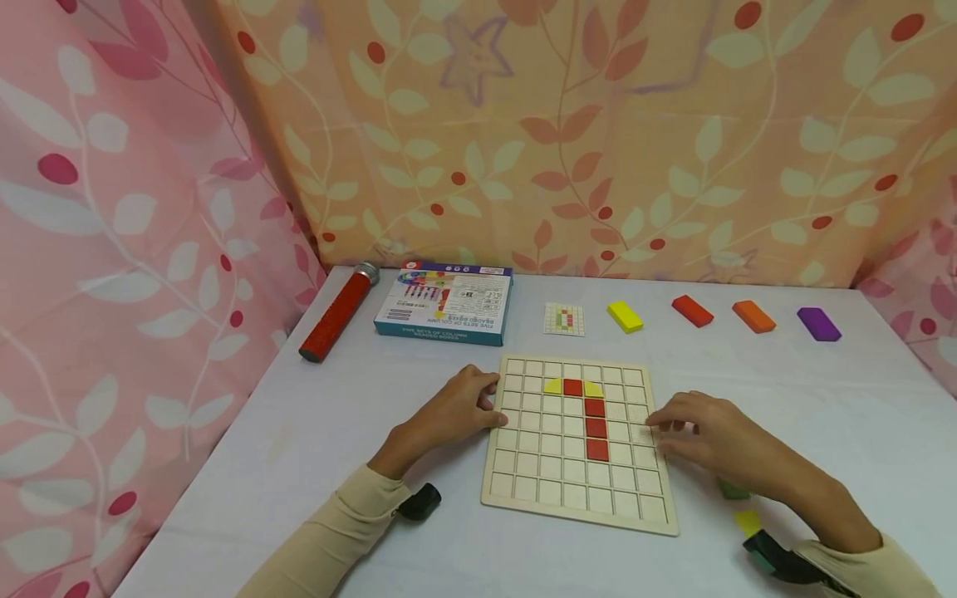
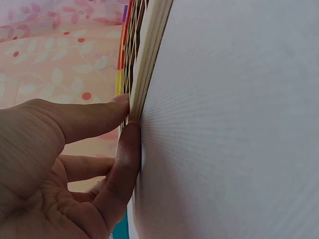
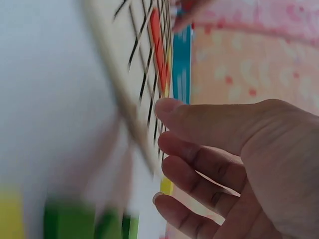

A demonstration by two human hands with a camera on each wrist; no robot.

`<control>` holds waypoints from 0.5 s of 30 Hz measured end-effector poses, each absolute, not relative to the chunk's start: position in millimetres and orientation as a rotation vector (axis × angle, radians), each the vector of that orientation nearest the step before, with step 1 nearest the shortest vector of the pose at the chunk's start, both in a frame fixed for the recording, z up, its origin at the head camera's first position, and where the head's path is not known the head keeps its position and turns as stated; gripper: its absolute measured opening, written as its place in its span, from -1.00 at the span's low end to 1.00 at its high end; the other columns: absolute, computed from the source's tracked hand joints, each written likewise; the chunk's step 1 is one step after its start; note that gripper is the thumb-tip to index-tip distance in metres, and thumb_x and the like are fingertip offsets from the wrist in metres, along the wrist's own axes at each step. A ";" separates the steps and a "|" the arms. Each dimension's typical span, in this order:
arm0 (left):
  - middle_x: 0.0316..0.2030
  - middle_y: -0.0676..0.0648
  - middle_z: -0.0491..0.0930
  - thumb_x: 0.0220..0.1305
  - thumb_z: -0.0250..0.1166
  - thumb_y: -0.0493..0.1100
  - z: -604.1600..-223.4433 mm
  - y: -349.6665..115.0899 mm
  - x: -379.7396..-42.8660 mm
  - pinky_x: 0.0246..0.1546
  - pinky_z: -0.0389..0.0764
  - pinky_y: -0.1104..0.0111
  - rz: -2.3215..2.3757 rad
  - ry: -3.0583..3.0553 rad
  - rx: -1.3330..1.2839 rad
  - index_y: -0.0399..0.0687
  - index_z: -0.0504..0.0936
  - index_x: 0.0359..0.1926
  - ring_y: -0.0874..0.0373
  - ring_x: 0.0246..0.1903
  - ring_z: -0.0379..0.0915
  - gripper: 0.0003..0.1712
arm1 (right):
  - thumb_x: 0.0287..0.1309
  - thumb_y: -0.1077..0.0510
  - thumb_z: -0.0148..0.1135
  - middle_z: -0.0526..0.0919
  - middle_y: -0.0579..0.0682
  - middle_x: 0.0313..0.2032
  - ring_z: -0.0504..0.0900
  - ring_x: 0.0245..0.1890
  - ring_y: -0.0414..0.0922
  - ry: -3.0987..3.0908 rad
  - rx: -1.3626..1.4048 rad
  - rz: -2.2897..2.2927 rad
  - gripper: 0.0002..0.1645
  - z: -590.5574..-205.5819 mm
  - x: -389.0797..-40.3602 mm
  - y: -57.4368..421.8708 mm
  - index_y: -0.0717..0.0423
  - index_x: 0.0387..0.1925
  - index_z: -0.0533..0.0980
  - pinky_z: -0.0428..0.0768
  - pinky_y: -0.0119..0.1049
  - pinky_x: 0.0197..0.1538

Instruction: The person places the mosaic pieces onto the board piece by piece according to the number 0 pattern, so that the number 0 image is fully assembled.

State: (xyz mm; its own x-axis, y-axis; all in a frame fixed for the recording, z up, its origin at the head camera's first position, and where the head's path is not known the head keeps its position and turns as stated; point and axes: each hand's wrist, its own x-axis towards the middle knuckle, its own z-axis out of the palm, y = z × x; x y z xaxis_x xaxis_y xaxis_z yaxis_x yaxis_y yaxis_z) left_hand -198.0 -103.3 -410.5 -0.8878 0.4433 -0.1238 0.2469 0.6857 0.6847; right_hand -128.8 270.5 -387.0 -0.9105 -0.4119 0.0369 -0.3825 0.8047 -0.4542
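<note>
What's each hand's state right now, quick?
Left hand: holding the board by its left edge.
Right hand: open, fingers loosely bent at the board's right edge; contact can't be told.

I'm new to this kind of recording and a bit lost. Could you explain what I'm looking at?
There is no machine here, just a person's bare left hand and right hand. The wide picture comes from a camera on the head; the two close, tilted ones come from cameras on each wrist. On the white-covered table lies a gridded board with red squares and yellow pieces on it. Behind it are a red cylinder, a box, a small pattern card, and yellow, red, orange and purple blocks. The left fingertips touch the board's left edge; the right hand is at its right edge, though contact is hard to tell. Neither holds a loose piece that I can see.
</note>
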 end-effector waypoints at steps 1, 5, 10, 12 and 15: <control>0.00 -0.08 0.48 0.31 0.55 -0.14 -410.2 -103.1 -197.8 -0.07 0.55 0.32 1.006 2.617 0.544 -0.33 0.41 0.49 0.18 -0.12 0.47 -0.16 | 0.19 0.08 0.58 0.67 -0.29 -0.16 0.55 -0.17 -0.31 2.941 -0.617 -0.710 -0.67 -387.5 -127.1 279.0 -0.08 0.01 0.75 0.65 -0.35 -0.10; 0.01 -0.08 0.48 0.31 0.54 -0.14 -409.5 -102.2 -197.5 -0.06 0.55 0.30 1.013 2.610 0.535 -0.33 0.41 0.50 0.18 -0.11 0.47 -0.16 | 0.12 0.10 0.63 0.70 -0.27 -0.17 0.55 -0.22 -0.38 3.000 -0.513 -0.673 -0.63 -391.5 -120.9 313.0 -0.02 -0.02 0.76 0.61 -0.39 -0.18; 0.02 -0.08 0.48 0.32 0.54 -0.14 -408.7 -102.6 -197.4 -0.05 0.56 0.28 1.010 2.611 0.530 -0.33 0.41 0.50 0.17 -0.11 0.47 -0.16 | 0.03 0.13 0.67 0.70 -0.25 -0.20 0.48 -0.28 -0.39 3.079 -0.469 -0.638 -0.61 -399.2 -113.7 346.3 0.02 -0.07 0.76 0.52 -0.41 -0.29; 0.02 -0.08 0.48 0.31 0.54 -0.14 -408.8 -103.0 -197.5 -0.05 0.56 0.28 1.012 2.613 0.530 -0.33 0.41 0.50 0.17 -0.11 0.47 -0.16 | 0.01 0.13 0.68 0.70 -0.24 -0.21 0.45 -0.29 -0.39 3.106 -0.469 -0.614 -0.61 -401.8 -112.1 354.6 0.03 -0.09 0.76 0.51 -0.42 -0.31; 0.01 -0.08 0.48 0.31 0.55 -0.15 -409.5 -103.3 -197.6 -0.05 0.56 0.28 1.016 2.615 0.534 -0.33 0.41 0.50 0.17 -0.11 0.47 -0.15 | -0.01 0.13 0.69 0.71 -0.23 -0.20 0.46 -0.28 -0.40 3.127 -0.469 -0.586 -0.61 -404.4 -111.1 361.2 0.03 -0.10 0.76 0.53 -0.42 -0.30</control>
